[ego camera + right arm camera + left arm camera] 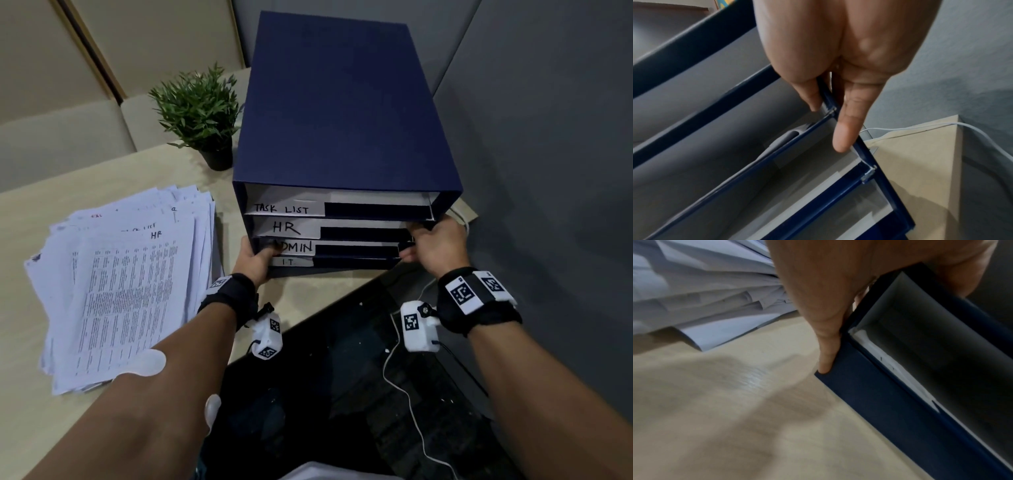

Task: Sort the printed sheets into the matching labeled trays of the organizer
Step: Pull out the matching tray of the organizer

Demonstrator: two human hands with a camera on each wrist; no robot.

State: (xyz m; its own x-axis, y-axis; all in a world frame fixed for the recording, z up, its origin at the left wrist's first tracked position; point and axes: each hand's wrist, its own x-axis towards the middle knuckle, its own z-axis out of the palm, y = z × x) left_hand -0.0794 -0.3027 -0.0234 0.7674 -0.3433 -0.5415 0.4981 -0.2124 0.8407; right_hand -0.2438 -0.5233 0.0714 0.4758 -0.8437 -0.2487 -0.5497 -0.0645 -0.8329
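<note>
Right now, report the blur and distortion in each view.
Head view: sharp, wide-angle bending of the organizer, tray labels legible. Left wrist view: table smeared, left hand soft. Right wrist view: right hand soft, tray edges slightly blurred.

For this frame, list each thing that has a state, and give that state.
organizer: upright on the desk, gripped at both front corners.
paper stack: loose, fanned, unsorted, beside the organizer.
top sheet: face up, marked HR.
left hand: grip on the organizer's front left corner.
right hand: grip on its front right corner.
</note>
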